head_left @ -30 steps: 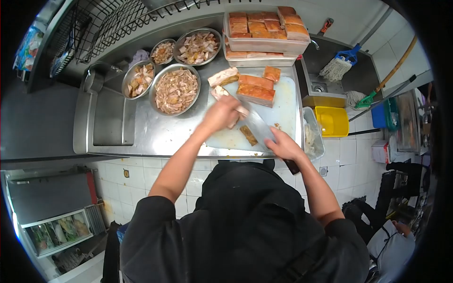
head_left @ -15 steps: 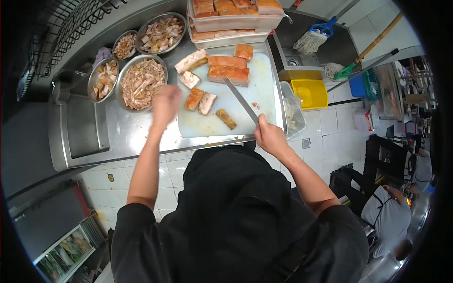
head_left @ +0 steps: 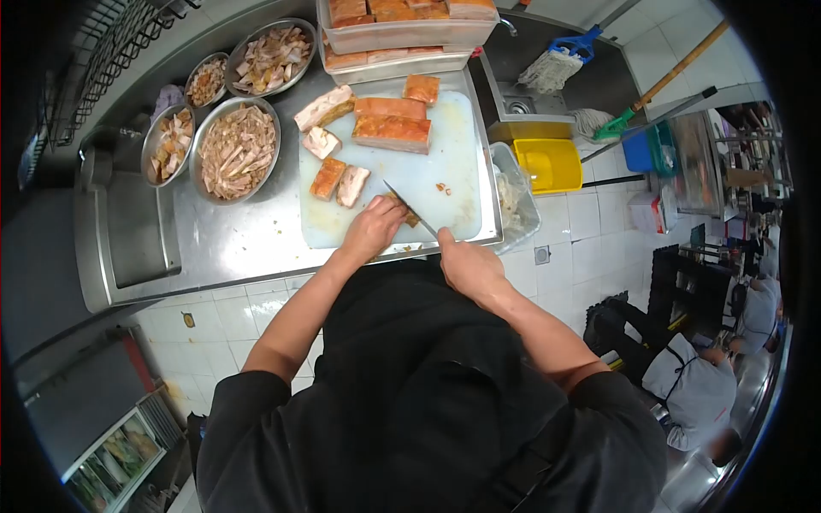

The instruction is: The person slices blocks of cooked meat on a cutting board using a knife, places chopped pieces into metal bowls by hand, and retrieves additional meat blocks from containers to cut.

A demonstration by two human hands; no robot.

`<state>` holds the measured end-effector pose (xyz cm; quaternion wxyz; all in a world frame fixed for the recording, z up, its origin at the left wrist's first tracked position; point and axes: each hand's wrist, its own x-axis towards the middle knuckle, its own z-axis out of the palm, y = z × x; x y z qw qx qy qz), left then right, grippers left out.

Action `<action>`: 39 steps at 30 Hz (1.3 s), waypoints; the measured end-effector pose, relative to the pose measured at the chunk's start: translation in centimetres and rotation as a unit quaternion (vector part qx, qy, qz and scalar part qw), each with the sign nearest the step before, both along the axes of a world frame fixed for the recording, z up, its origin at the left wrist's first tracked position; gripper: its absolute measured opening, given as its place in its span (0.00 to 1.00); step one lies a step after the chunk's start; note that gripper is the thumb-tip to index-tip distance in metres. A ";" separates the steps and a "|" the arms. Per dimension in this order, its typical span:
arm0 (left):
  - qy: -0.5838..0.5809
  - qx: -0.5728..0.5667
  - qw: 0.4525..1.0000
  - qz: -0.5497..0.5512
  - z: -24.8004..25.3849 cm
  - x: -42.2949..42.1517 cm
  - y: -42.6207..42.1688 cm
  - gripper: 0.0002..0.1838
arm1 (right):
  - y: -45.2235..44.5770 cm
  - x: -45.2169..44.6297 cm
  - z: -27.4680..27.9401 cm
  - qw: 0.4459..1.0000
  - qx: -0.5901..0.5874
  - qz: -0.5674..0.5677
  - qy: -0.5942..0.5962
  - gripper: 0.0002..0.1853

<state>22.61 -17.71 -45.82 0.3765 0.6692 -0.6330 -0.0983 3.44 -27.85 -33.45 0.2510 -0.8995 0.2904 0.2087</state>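
My right hand (head_left: 472, 268) is wrapped round the handle of a knife (head_left: 414, 209), whose blade lies over a small brown strip of roast pork (head_left: 413, 220). My left hand (head_left: 376, 227) presses that strip against the white cutting board (head_left: 453, 197), its fingers close to the blade and covering most of the strip. Farther up the board are larger roast pork slabs (head_left: 392, 134) with orange-brown skin. Several smaller pork chunks (head_left: 351, 185) lie along the board's left side, beyond my left hand.
Left of the board stand metal bowls, including one of sliced meat (head_left: 237, 151). Stacked plastic tubs (head_left: 410, 36) of pork slabs are behind. A yellow bin (head_left: 549, 165) and a clear bag-lined container (head_left: 515, 205) sit at the right. A person in a grey shirt (head_left: 691, 385) is farther right.
My left hand has come from beside the sliced-meat bowl down onto the pork strip. The knife has moved from the large slab to the strip. The whole view has shifted slightly.
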 end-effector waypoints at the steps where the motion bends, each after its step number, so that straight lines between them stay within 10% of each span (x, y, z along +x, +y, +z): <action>1: 0.001 0.001 1.000 0.003 0.0 0.0 0.1 0.09 | 0.0 0.1 -0.2 1.000 0.009 -0.007 0.013 0.09; 28: -0.017 -0.025 1.000 -0.008 -0.5 1.4 0.3 0.10 | 0.1 1.5 -3.7 0.998 0.056 0.001 0.006 0.18; 31: -0.031 -0.025 0.999 -0.019 -1.0 1.8 0.3 0.09 | -0.3 2.2 -6.8 0.990 0.035 -0.029 -0.134 0.14; 39: -0.031 -0.020 0.999 0.004 -1.0 1.8 0.6 0.07 | -0.7 1.0 -0.8 0.997 0.073 0.003 -0.005 0.21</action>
